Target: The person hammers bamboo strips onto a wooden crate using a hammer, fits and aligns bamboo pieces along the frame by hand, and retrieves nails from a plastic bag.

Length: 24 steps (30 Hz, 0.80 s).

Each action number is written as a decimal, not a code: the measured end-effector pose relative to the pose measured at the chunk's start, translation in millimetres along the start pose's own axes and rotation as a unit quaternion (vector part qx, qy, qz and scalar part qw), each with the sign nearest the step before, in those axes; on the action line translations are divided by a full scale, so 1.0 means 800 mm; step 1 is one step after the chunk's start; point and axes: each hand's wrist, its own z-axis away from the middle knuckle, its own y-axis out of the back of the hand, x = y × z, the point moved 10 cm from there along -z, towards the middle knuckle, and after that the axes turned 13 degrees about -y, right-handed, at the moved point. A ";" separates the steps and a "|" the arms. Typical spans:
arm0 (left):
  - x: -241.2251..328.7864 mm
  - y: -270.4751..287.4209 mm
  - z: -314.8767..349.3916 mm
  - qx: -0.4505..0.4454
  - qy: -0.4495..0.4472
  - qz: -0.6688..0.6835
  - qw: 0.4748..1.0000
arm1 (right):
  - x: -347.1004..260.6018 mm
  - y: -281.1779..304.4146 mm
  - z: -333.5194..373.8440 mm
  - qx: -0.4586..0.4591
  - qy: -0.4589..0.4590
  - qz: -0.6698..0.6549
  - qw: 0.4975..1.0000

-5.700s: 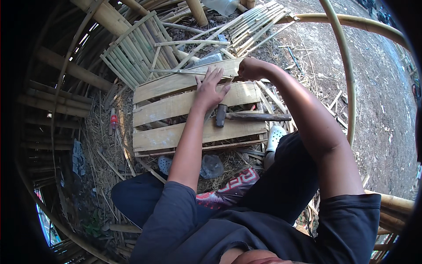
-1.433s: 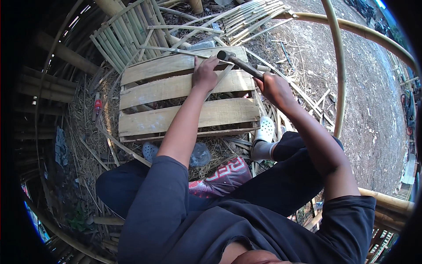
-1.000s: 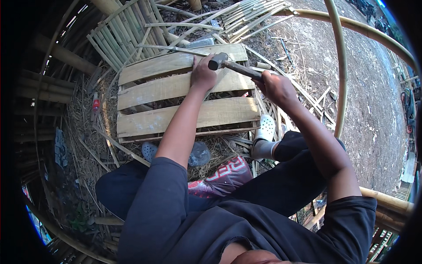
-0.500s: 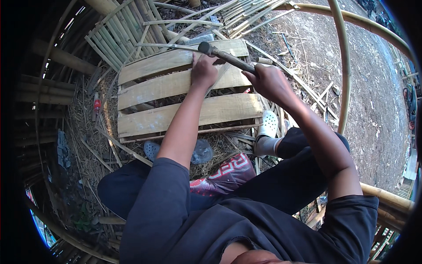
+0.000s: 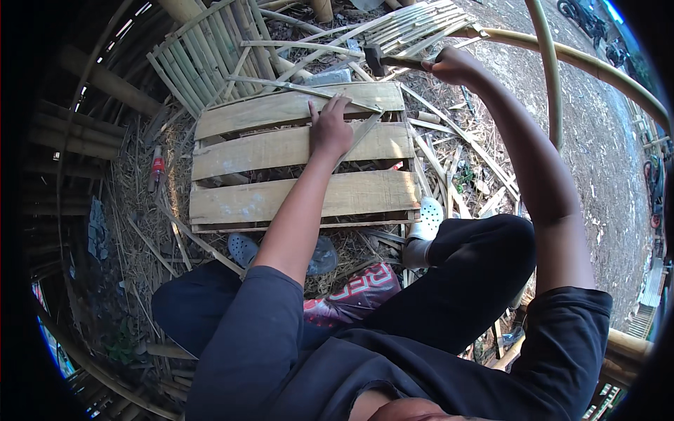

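Here, right hand (image 5: 453, 66) holds hammer (image 5: 376, 61) clear of crate edge (image 5: 387, 88).

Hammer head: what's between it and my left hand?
In the head view, the stretch from your left hand to the hammer head crosses a bamboo strip, the farthest wooden slat and littered ground.
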 end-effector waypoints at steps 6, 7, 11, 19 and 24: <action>0.004 -0.001 0.000 0.015 -0.011 0.005 1.000 | 0.025 -0.074 -0.071 -0.129 0.026 -0.131 0.983; 0.008 -0.003 -0.002 0.010 -0.015 0.005 1.000 | 0.016 -0.073 -0.082 -0.113 0.067 -0.148 0.980; 0.005 -0.003 -0.004 0.004 -0.018 0.004 1.000 | -0.030 -0.072 -0.115 -0.069 0.163 -0.100 0.979; 0.010 -0.006 -0.012 0.027 -0.033 0.050 0.998 | -0.028 -0.124 -0.146 -0.064 0.204 -0.010 0.977; 0.011 0.003 -0.012 0.018 -0.014 0.053 0.998 | -0.053 -0.095 -0.128 0.101 0.126 0.060 0.985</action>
